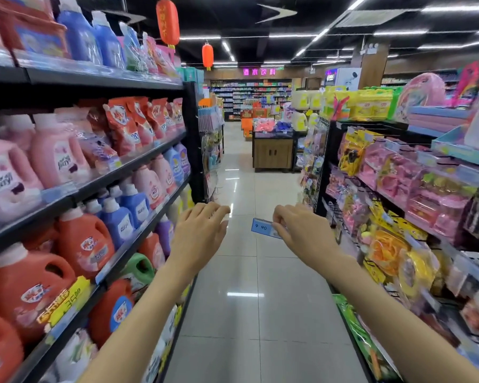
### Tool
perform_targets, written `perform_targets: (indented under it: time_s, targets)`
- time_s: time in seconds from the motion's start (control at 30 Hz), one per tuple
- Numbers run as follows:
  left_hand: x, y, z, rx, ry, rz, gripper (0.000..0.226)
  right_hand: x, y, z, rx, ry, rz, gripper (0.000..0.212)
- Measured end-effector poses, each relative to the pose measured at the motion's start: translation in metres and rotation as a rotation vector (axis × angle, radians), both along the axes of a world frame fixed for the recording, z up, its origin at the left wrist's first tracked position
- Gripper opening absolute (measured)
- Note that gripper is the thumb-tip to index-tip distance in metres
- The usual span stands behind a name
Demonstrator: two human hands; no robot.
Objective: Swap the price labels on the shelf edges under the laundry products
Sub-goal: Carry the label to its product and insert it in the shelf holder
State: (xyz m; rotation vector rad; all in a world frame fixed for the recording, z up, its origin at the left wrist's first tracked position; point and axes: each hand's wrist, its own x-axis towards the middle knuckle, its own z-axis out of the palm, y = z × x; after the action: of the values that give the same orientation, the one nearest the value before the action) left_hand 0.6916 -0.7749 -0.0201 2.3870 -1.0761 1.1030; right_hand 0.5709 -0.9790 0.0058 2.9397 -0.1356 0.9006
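My right hand pinches a small blue price label printed "9 90", held in mid-air over the aisle floor. My left hand hangs beside it at the same height, fingers relaxed and holding nothing. Along the left runs the laundry shelf with red, blue, pink and purple detergent bottles and red pouches. Blue price labels sit in the shelf edges under the products. A yellow promo tag hangs on a lower edge. Both hands are clear of the shelf.
A toy shelf with pink and yellow packs lines the right side. The tiled aisle runs between the two shelves. A wooden display stand sits further down the aisle. Red lanterns hang overhead.
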Motion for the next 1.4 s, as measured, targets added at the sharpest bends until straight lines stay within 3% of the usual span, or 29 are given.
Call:
perform_targets:
  time_s: [0.43, 0.6, 1.4]
  targets:
    - [0.168, -0.164, 0.02, -0.022, -0.048, 0.09, 0.023, 0.177, -0.172, 0.032, -0.009, -0.055, 0.074, 0.01]
    - [0.224, -0.21, 0.009, 0.005, -0.051, 0.119, 0.021, 0.234, -0.223, 0.018, -0.001, -0.013, 0.097, 0.008]
    - [0.591, -0.385, 0.03, -0.018, -0.069, 0.098, 0.026, 0.603, -0.395, 0.03, 0.024, -0.013, 0.147, 0.005]
